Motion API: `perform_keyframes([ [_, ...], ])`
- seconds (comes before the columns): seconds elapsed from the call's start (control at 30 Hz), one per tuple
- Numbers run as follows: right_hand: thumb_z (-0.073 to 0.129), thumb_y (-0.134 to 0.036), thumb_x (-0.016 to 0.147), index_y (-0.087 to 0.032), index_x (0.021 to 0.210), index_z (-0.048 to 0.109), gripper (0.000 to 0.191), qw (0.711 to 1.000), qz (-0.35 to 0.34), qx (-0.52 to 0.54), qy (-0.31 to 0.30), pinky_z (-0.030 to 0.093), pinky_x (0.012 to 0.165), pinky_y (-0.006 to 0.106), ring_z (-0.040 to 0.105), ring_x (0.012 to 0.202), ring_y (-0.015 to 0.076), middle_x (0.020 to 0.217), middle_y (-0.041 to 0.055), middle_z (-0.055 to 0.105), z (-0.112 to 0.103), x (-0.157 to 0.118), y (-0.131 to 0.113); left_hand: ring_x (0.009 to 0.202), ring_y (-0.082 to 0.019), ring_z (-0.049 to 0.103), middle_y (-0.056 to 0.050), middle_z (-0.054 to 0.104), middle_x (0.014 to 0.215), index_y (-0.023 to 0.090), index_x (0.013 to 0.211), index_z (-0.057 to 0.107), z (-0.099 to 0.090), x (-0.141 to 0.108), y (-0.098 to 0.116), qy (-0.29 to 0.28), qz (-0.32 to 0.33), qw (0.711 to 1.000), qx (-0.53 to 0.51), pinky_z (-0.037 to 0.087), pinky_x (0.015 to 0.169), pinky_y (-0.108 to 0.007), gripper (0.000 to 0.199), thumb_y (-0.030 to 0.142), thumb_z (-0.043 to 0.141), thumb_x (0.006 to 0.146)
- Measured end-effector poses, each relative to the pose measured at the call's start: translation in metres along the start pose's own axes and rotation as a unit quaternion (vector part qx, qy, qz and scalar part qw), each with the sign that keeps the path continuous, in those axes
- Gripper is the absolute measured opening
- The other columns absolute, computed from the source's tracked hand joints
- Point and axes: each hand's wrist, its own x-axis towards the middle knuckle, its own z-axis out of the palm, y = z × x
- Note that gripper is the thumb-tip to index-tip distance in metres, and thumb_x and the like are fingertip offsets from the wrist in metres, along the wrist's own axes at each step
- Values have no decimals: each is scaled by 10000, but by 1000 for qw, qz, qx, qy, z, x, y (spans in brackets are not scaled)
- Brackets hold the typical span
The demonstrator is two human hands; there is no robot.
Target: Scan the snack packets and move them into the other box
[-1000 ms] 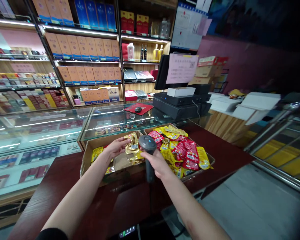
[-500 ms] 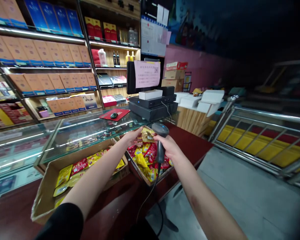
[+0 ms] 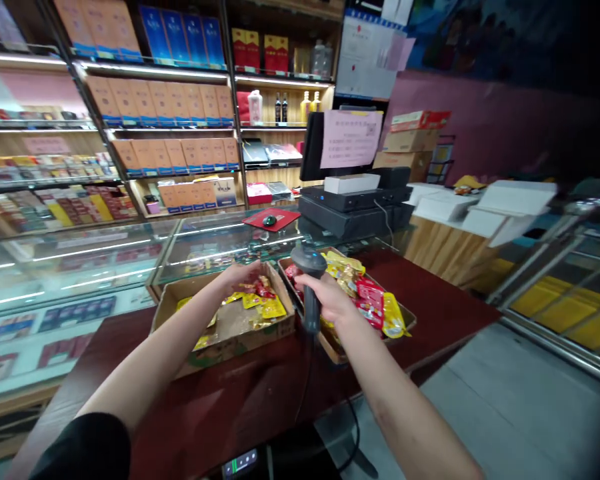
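Observation:
My right hand (image 3: 333,299) is closed around the handle of a dark barcode scanner (image 3: 311,303), its head up and its cable hanging down. The scanner stands in front of the right-hand cardboard box (image 3: 333,348), which holds red, yellow and gold snack packets (image 3: 369,299). My left hand (image 3: 241,275) reaches over the left-hand cardboard box (image 3: 230,352), by a red packet (image 3: 264,287) near its back right corner. Those fingers are blurred, so whether they grip the packet is unclear. Yellow packets (image 3: 273,307) lie in that box, with part of its bottom showing.
Both boxes stand on a dark red counter (image 3: 220,417) beside a glass display case (image 3: 210,243). Behind are a mouse (image 3: 269,221) on a red mat, a monitor (image 3: 315,147) and stocked shelves. A phone-like screen (image 3: 240,463) shows at the bottom edge. Metal railing (image 3: 555,260) stands right.
My left hand has moved from the right-hand box, where it held a gold packet beside the scanner, to the left-hand box. My right hand keeps the scanner. The view has turned left.

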Motion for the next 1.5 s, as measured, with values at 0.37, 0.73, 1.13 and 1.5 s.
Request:
perform_keyframes([
  [0.37, 667, -120, 699, -128, 826, 631, 132, 951, 257, 78, -152, 561, 757, 367, 678, 715, 174, 742, 45, 689, 121, 7, 76, 820, -227, 634, -60, 706, 809, 176, 857, 736, -139, -44, -65, 142, 104, 945, 274, 476, 751, -283, 250, 220, 733, 611],
  [0.73, 632, -141, 776, -110, 751, 617, 42, 940, 301, 50, -156, 561, 759, 341, 659, 668, 142, 681, 46, 660, 131, 10, 105, 949, -367, 616, -187, 675, 784, 171, 576, 657, -120, -50, -109, 109, 129, 828, 534, 402, 899, -434, 69, 187, 724, 581],
  [1.13, 595, -176, 760, -123, 771, 594, 55, 930, 338, 110, -96, 573, 729, 323, 679, 680, 166, 642, 28, 612, 119, 28, 97, 1021, -310, 603, -104, 709, 955, 271, 860, 757, -83, -69, -93, 89, 219, 877, 419, 371, 916, -331, 195, 383, 609, 798],
  [1.5, 610, -130, 711, -123, 819, 608, 108, 964, 214, 141, -75, 590, 754, 298, 691, 798, 188, 794, 77, 658, 81, 22, 72, 1008, -242, 636, -123, 670, 1114, 165, 1040, 683, -81, -58, -78, 103, 137, 985, -6, 525, 827, -305, 413, 418, 729, 717],
])
